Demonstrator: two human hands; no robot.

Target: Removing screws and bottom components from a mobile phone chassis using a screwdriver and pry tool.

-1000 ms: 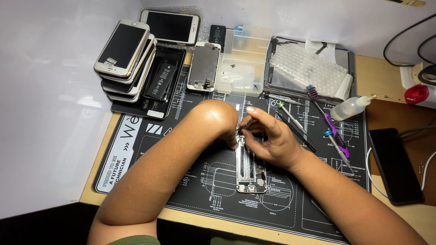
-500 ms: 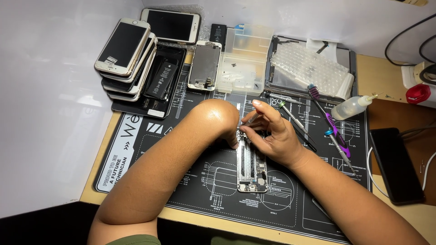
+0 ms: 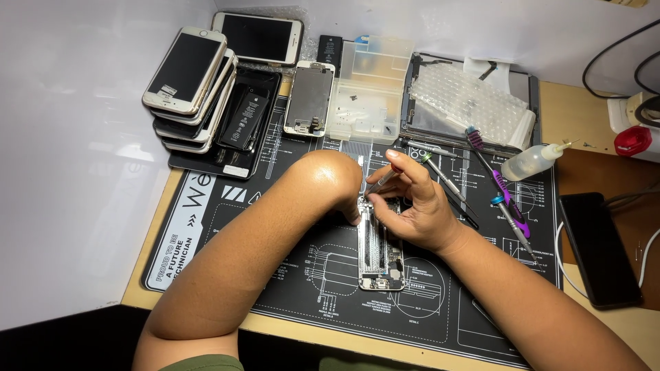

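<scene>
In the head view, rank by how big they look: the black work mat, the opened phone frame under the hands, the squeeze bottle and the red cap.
Largest to smallest:
1. mat
2. phone frame, partly hidden by the hands
3. bottle
4. red cap, partly cut off, so its gap to the bottle is unsure

Right hand [image 3: 412, 213] with screwdriver [image 3: 382, 181] over opened phone [image 3: 379, 257]

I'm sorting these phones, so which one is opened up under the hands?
The gutted phone frame at mat centre, between the left hand and right hand; the others sit stacked top left.
</scene>
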